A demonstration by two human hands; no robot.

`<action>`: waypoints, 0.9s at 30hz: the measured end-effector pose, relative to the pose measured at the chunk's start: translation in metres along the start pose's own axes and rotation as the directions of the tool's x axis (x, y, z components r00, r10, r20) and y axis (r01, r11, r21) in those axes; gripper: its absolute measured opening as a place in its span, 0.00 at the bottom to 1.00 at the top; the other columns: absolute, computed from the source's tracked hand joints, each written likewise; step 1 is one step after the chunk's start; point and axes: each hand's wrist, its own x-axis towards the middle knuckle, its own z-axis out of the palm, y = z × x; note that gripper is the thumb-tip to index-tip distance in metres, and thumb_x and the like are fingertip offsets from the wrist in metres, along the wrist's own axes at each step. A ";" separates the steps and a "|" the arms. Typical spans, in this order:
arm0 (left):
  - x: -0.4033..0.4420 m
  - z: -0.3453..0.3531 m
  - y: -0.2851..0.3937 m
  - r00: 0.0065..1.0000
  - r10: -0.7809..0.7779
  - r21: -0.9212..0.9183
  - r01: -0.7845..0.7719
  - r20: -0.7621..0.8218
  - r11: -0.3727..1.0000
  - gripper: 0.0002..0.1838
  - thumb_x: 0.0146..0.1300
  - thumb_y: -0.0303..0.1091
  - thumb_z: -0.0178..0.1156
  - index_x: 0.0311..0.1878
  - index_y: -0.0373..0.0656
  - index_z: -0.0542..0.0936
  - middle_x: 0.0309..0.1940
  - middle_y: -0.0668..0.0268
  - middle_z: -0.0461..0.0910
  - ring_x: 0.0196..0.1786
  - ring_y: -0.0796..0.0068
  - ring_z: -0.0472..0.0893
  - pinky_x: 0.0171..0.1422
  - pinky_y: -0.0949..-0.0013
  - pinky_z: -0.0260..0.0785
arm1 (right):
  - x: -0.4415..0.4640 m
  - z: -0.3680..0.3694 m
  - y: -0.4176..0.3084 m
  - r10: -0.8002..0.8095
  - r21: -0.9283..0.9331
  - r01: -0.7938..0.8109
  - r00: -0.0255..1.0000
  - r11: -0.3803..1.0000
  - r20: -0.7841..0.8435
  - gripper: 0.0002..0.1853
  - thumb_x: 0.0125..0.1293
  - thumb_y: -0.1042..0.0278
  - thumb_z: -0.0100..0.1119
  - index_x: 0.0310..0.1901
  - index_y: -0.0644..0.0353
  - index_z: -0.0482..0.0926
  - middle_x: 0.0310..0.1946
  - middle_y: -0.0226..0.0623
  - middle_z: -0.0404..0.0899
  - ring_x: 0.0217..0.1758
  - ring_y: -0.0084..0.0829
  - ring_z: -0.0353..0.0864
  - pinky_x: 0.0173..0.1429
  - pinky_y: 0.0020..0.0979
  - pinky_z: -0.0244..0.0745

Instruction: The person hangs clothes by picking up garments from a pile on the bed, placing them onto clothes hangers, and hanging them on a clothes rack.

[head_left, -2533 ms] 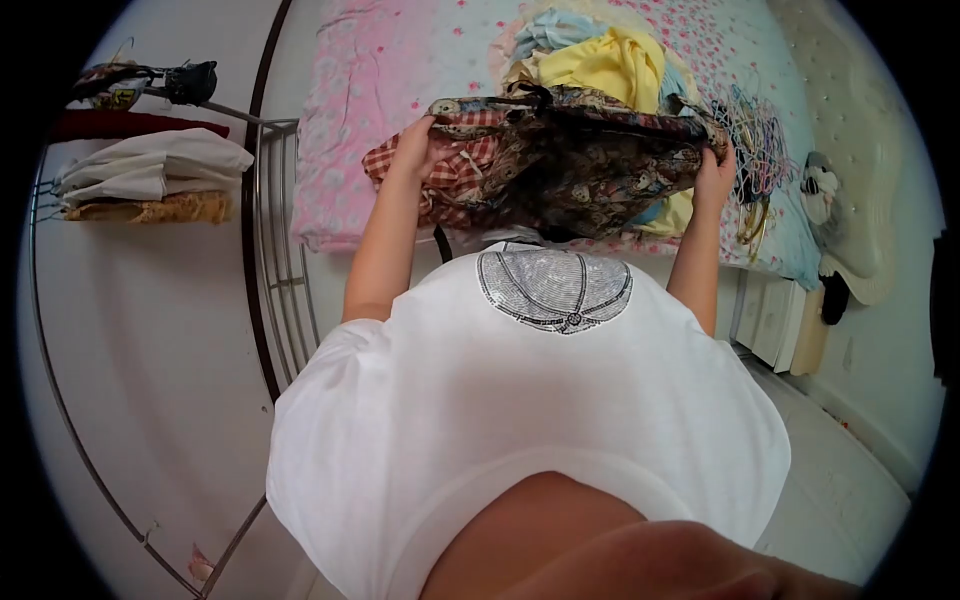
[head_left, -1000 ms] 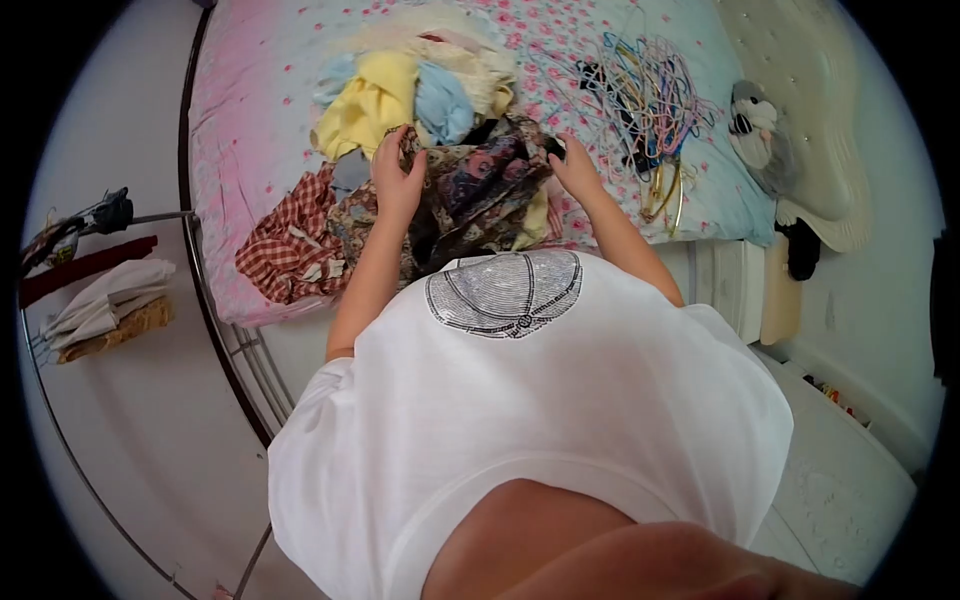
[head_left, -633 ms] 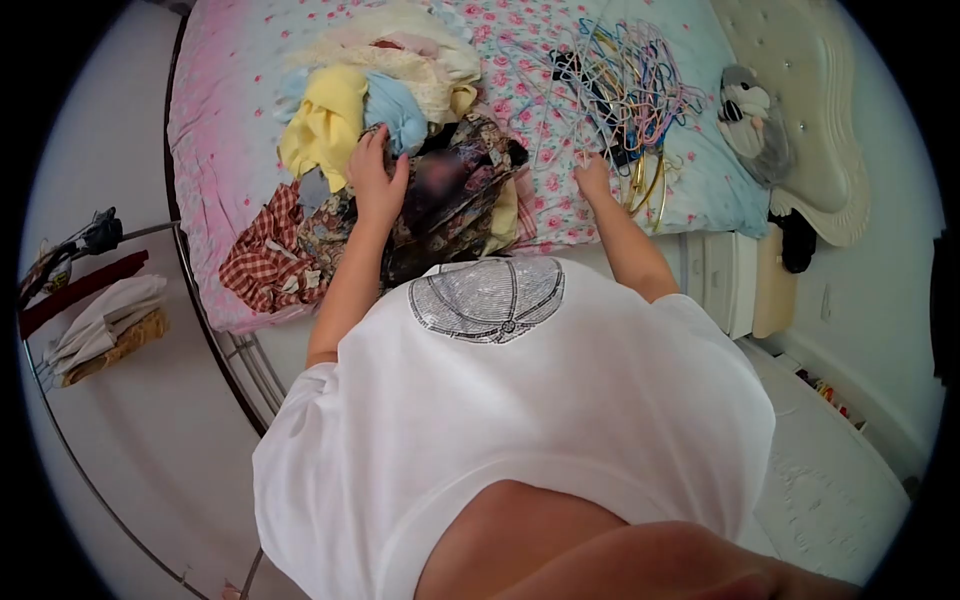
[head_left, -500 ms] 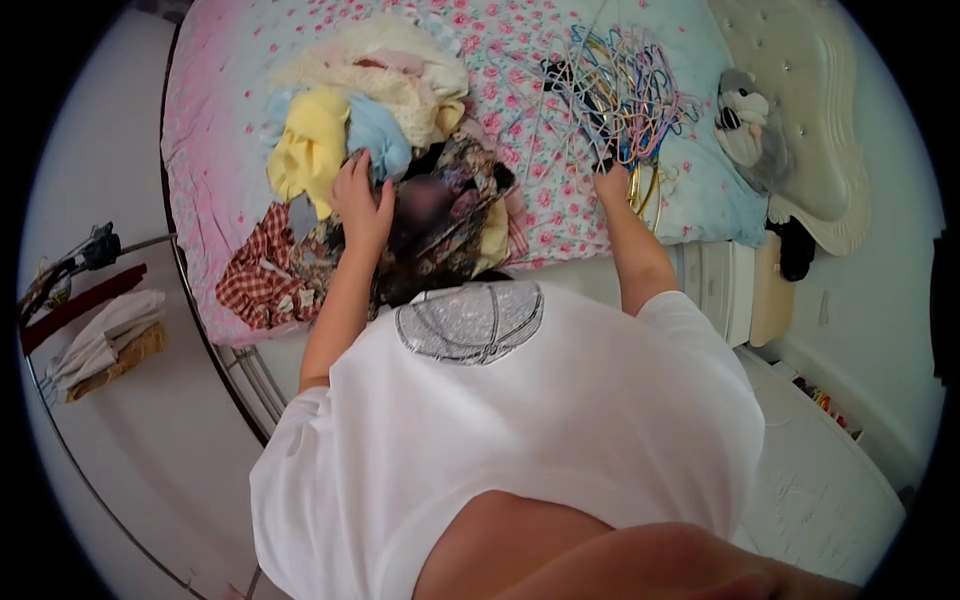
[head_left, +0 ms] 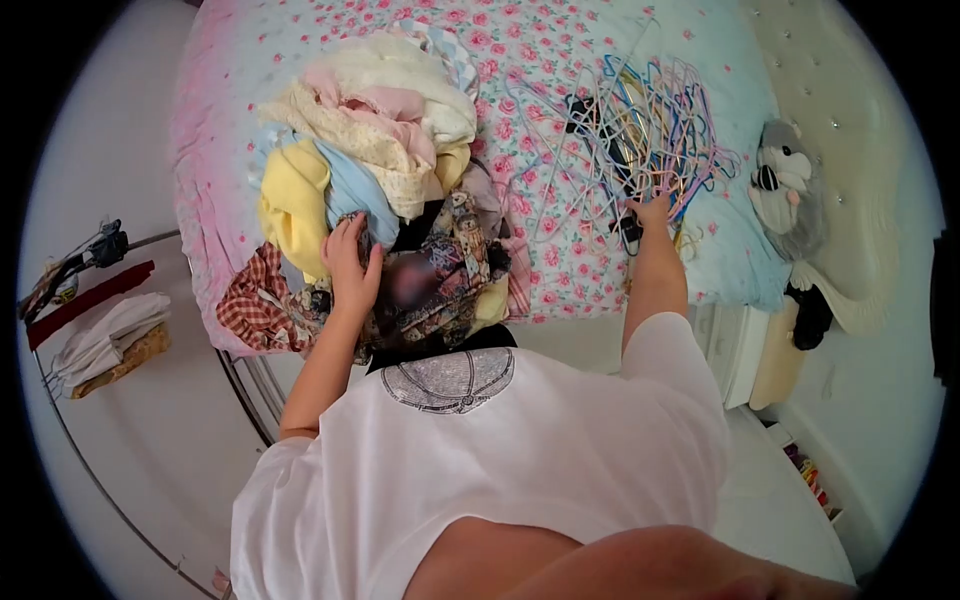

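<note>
My left hand (head_left: 352,270) rests on the dark patterned garment (head_left: 445,290) at the bed's near edge, thumb apart from the fingers. Beside it lie a yellow cloth (head_left: 292,200), a light blue cloth (head_left: 355,190) and a red checked cloth (head_left: 260,300). My right hand (head_left: 652,210) reaches to the near side of a tangled heap of hangers (head_left: 650,130), its fingers bent in among them. What those fingers grip, if anything, is too small to make out.
Cream and pink clothes (head_left: 400,110) are piled farther back on the flowered bedsheet (head_left: 540,50). A grey plush toy (head_left: 790,190) leans by the headboard (head_left: 850,130). At the left, clothes (head_left: 110,340) hang on a metal rack (head_left: 100,490). A white cabinet (head_left: 735,350) stands beside the bed.
My right hand has let go of the dark patterned garment and moved right to the hangers. The garment now lies on the bed, with my left hand still on it. The view has shifted.
</note>
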 end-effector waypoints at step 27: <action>0.009 0.007 -0.006 0.996 0.038 -0.037 -0.035 0.076 0.999 0.25 0.54 0.34 0.55 0.57 0.43 0.66 0.53 0.53 0.66 0.59 0.56 0.61 0.64 0.58 0.42 | -0.195 0.063 -0.134 -0.449 -0.196 0.428 0.890 0.882 -0.076 0.26 0.49 0.67 0.54 0.52 0.64 0.67 0.52 0.47 0.66 0.57 0.43 0.64 0.56 0.38 0.63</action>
